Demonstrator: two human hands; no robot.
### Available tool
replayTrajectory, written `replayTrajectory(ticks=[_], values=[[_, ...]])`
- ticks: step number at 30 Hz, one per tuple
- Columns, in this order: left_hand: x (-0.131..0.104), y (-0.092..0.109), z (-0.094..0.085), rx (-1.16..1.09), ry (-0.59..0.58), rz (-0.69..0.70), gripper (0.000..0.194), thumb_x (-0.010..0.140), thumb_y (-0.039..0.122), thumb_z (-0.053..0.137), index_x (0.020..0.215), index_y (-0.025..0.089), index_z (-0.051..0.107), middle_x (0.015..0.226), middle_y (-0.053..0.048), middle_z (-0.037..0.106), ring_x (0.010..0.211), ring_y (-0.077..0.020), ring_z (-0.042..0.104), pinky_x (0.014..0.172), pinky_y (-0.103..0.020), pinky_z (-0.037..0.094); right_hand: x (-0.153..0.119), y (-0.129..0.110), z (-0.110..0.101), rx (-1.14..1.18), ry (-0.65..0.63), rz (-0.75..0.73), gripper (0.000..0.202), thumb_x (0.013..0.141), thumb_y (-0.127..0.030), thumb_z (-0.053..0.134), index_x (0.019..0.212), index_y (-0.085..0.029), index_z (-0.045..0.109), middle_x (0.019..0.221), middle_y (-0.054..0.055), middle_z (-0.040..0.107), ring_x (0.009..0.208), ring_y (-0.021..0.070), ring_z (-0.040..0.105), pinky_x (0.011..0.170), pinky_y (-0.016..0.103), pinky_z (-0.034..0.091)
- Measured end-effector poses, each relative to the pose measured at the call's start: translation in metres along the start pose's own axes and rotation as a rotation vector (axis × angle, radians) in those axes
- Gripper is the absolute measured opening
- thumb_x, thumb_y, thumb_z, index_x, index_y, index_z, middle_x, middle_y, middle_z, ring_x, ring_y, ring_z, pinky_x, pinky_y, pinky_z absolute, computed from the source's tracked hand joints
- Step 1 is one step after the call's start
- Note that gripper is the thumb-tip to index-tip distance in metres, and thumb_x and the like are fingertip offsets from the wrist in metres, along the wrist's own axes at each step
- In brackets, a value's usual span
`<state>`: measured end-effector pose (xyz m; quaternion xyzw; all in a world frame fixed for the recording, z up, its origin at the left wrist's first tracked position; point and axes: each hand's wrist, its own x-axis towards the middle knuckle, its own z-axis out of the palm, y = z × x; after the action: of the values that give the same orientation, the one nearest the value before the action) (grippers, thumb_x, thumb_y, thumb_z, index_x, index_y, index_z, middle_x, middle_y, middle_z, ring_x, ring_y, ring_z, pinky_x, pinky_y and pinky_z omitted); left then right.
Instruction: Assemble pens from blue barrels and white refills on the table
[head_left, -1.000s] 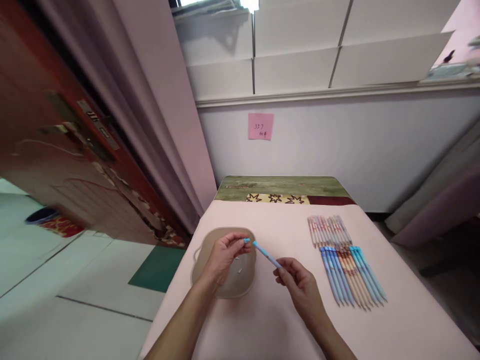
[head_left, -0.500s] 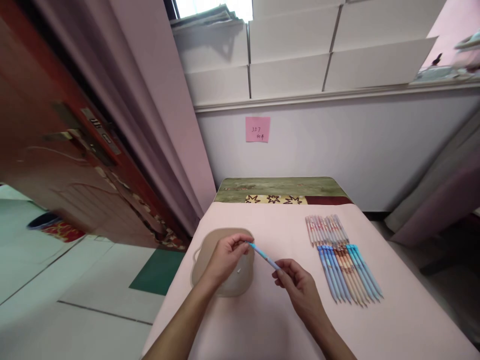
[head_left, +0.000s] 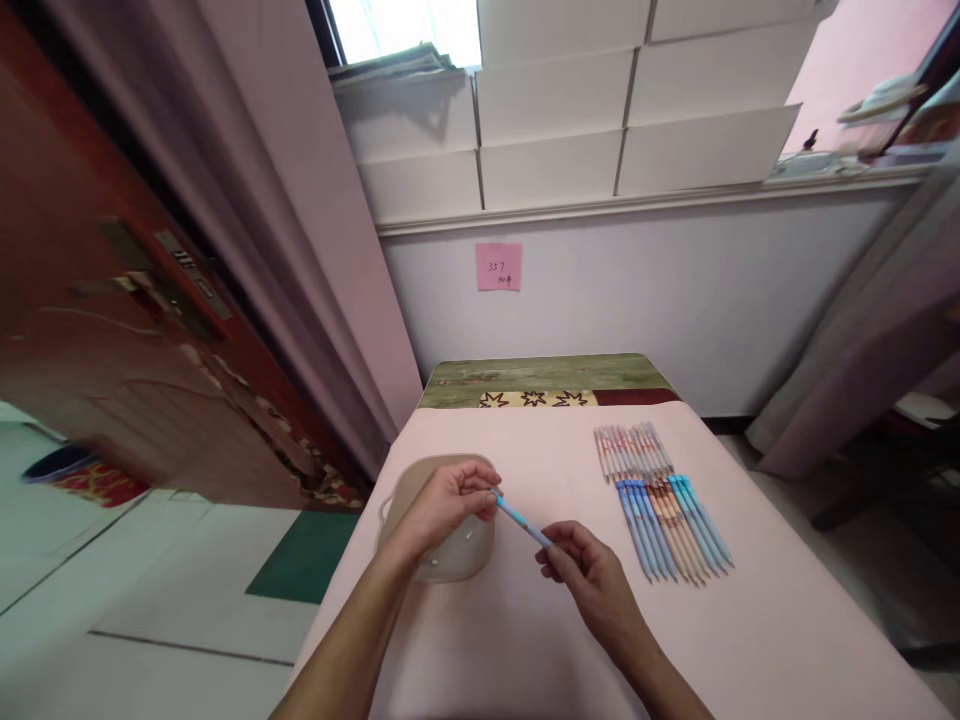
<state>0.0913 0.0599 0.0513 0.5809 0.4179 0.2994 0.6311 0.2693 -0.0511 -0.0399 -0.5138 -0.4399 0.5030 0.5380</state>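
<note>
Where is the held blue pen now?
In the head view, the blue pen is between the left hand and right hand, right of the tray.

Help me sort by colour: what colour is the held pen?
The pen is pale blue with turquoise; see the head view.

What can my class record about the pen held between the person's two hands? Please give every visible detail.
The pen is slim and straight, pale blue with a brighter turquoise stretch along its barrel, and looks like plastic. It is held slantwise above the pink cloth, its left end higher in the picture, close to the right rim of the tray. The left hand pinches that end; the right hand grips the other. Fingers hide the writing tip.
</note>
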Motion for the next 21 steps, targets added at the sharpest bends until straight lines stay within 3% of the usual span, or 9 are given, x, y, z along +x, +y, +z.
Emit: replayTrajectory(ticks=[3, 8, 10, 13, 16, 19, 21], values=[[-0.001, -0.010, 0.006, -0.045, 0.009, -0.003, 0.023, 0.062, 0.024, 0.075, 0.081, 0.014, 0.067, 0.066, -0.004, 0.068, 0.060, -0.0166, 0.062, 0.060, -0.027, 0.047, -0.009, 0.001, -0.002, -0.215, 0.013, -0.050, 0.030, 0.083, -0.050, 0.057, 0.087, -0.020, 0.059, 0.073, 0.004, 0.068, 0.068, 0.0195, 0.062, 0.063, 0.028, 0.045], [0.005, -0.039, 0.031, -0.060, -0.019, 0.019, 0.025, 0.063, 0.027, 0.076, 0.081, 0.013, 0.065, 0.064, -0.003, 0.065, 0.054, -0.0121, 0.057, 0.055, -0.024, 0.045, -0.026, 0.005, -0.009, -0.536, 0.155, -0.101, 0.018, 0.079, -0.038, 0.061, 0.072, -0.021, 0.062, 0.061, -0.002, 0.062, 0.056, 0.0143, 0.055, 0.053, 0.024, 0.037], [0.008, -0.049, 0.042, -0.080, 0.007, 0.022, 0.031, 0.062, 0.028, 0.077, 0.086, 0.013, 0.065, 0.073, -0.006, 0.068, 0.058, -0.0126, 0.059, 0.056, -0.025, 0.046, -0.031, 0.008, -0.013, -0.572, 0.196, -0.112, 0.015, 0.079, -0.035, 0.062, 0.072, -0.022, 0.063, 0.062, -0.002, 0.062, 0.057, 0.0141, 0.056, 0.053, 0.023, 0.037], [0.006, -0.062, 0.053, -0.048, 0.146, 0.032, 0.045, 0.060, 0.030, 0.079, 0.099, 0.015, 0.063, 0.100, -0.011, 0.068, 0.067, -0.0151, 0.062, 0.064, -0.029, 0.050, -0.034, 0.015, -0.029, -0.630, 0.276, -0.137, 0.016, 0.081, -0.035, 0.059, 0.074, -0.022, 0.065, 0.065, -0.001, 0.063, 0.058, 0.0146, 0.057, 0.056, 0.024, 0.039], [-0.008, -0.076, 0.055, 0.063, 0.196, 0.059, 0.041, 0.065, 0.037, 0.075, 0.099, 0.017, 0.064, 0.103, -0.011, 0.067, 0.070, -0.0169, 0.062, 0.065, -0.030, 0.050, -0.033, 0.022, -0.068, -0.707, 0.469, -0.141, 0.022, 0.083, -0.041, 0.056, 0.082, -0.023, 0.068, 0.075, 0.002, 0.067, 0.066, 0.0176, 0.060, 0.063, 0.026, 0.042], [-0.033, -0.095, 0.052, 0.186, 0.044, 0.020, 0.030, 0.073, 0.044, 0.067, 0.088, 0.018, 0.067, 0.076, -0.005, 0.067, 0.065, -0.0184, 0.061, 0.057, -0.027, 0.049, -0.030, 0.029, -0.126, -0.859, 0.736, -0.013, 0.032, 0.084, -0.050, 0.052, 0.088, -0.024, 0.069, 0.084, 0.004, 0.069, 0.073, 0.0209, 0.061, 0.064, 0.029, 0.041], [-0.049, -0.110, 0.049, 0.264, 0.008, 0.001, 0.031, 0.075, 0.048, 0.063, 0.083, 0.019, 0.068, 0.070, -0.004, 0.065, 0.062, -0.0180, 0.060, 0.053, -0.025, 0.048, -0.028, 0.033, -0.165, -0.972, 0.830, 0.111, 0.033, 0.084, -0.051, 0.050, 0.090, -0.025, 0.070, 0.087, 0.004, 0.070, 0.076, 0.0226, 0.061, 0.062, 0.029, 0.038]])
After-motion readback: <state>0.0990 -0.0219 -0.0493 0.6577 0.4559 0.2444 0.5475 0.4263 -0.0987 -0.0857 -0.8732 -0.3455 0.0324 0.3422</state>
